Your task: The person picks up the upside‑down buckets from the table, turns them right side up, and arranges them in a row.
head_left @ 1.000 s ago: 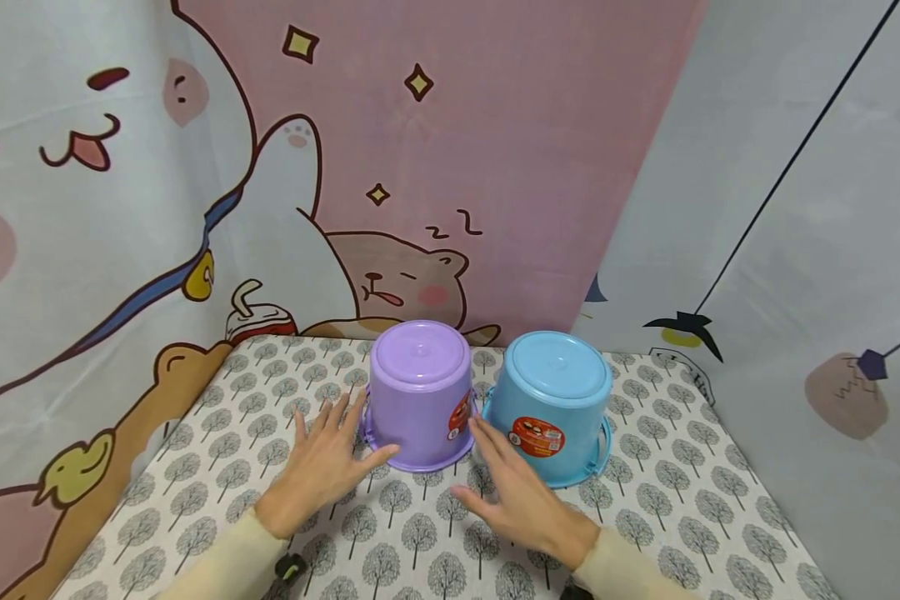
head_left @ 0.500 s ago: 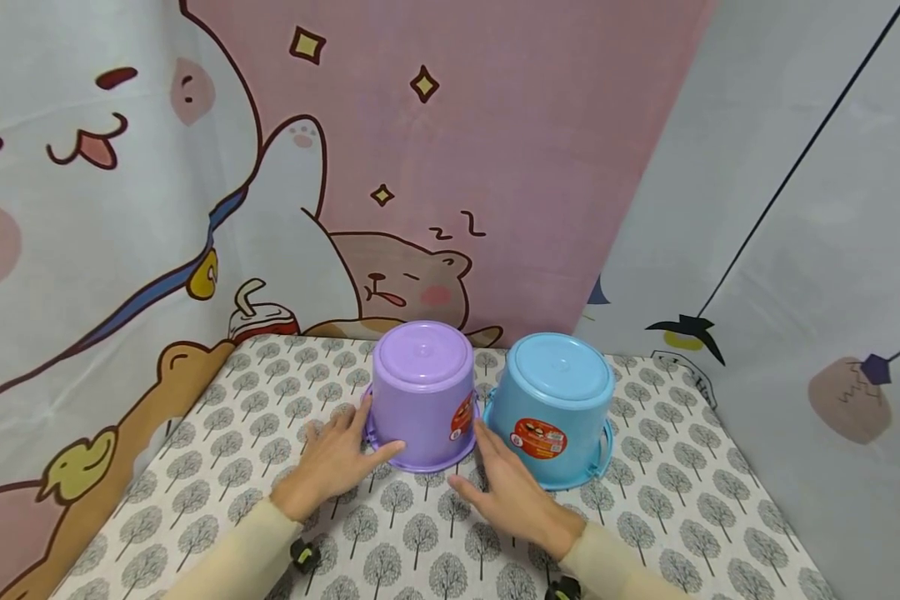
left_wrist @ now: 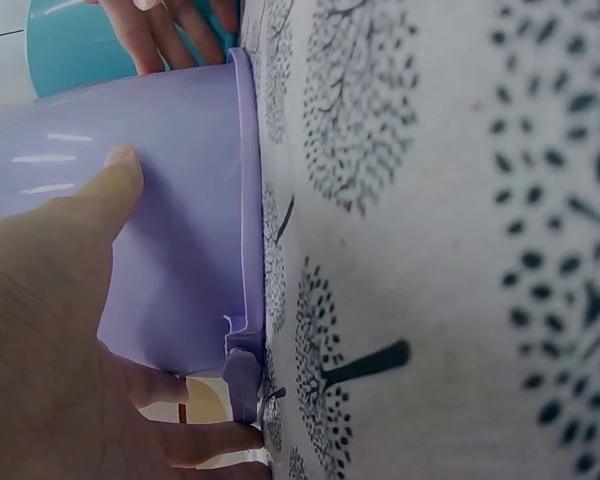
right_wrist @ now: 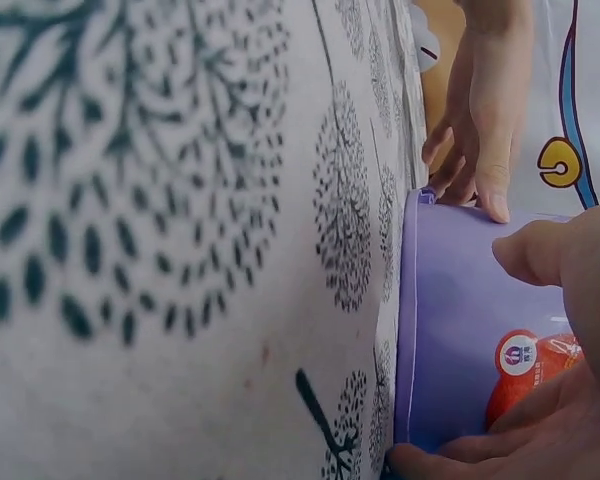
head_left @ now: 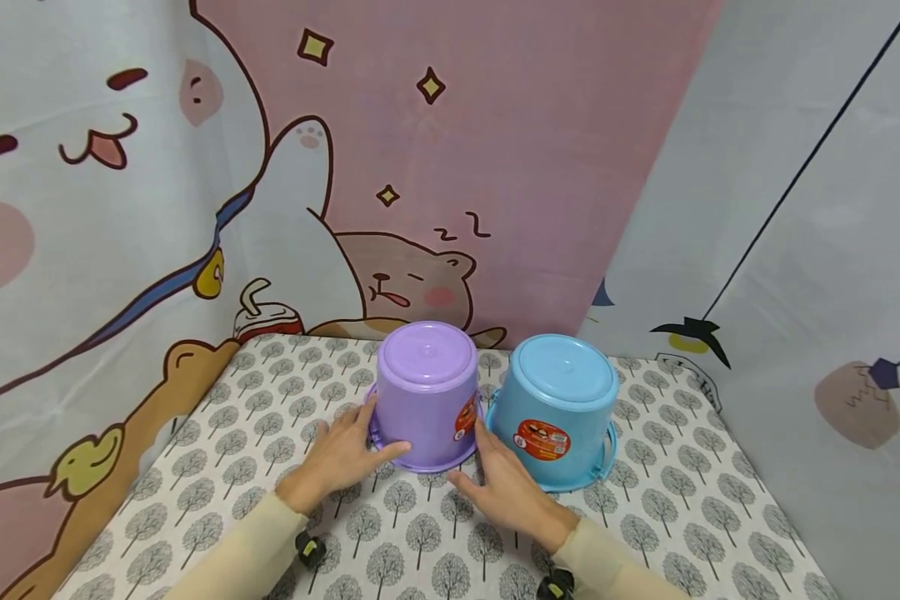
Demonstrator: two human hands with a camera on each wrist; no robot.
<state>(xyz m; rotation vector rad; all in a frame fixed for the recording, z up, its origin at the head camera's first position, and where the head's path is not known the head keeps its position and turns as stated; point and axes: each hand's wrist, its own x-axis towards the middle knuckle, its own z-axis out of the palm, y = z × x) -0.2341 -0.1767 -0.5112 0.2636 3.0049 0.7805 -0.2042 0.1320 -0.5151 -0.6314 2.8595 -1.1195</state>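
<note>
Near side of the cloth: two cream sleeves (head_left: 243, 537) reach in, a small black piece (head_left: 310, 548) under each wrist.
Left hand (head_left: 339, 457): loose, grasping nothing; fingers along the purple bucket's left side, thumb across its front.
Right hand (head_left: 512, 490): likewise loose and unclenched; fingers at the bucket's right side, thumb apart from the fingers. Cannot tell how firmly either hand touches.
Purple bucket (head_left: 427, 417): upside down between the hands, rim on the cloth, towards the far edge; red sticker (head_left: 465, 418) at right.
Blue bucket (head_left: 558, 387): also inverted, just beside the purple one, beyond the right hand's fingers.
Tree-print cloth (head_left: 390, 537): off-white, grey trees in rows, lying flat.
Backdrop (head_left: 540, 167): pink and white, cartoon animals, sleeping bear (head_left: 412, 279) low behind the purple bucket.
Right-hand wall (head_left: 780, 275): pale grey, crossed by a slanting dark line.
</note>
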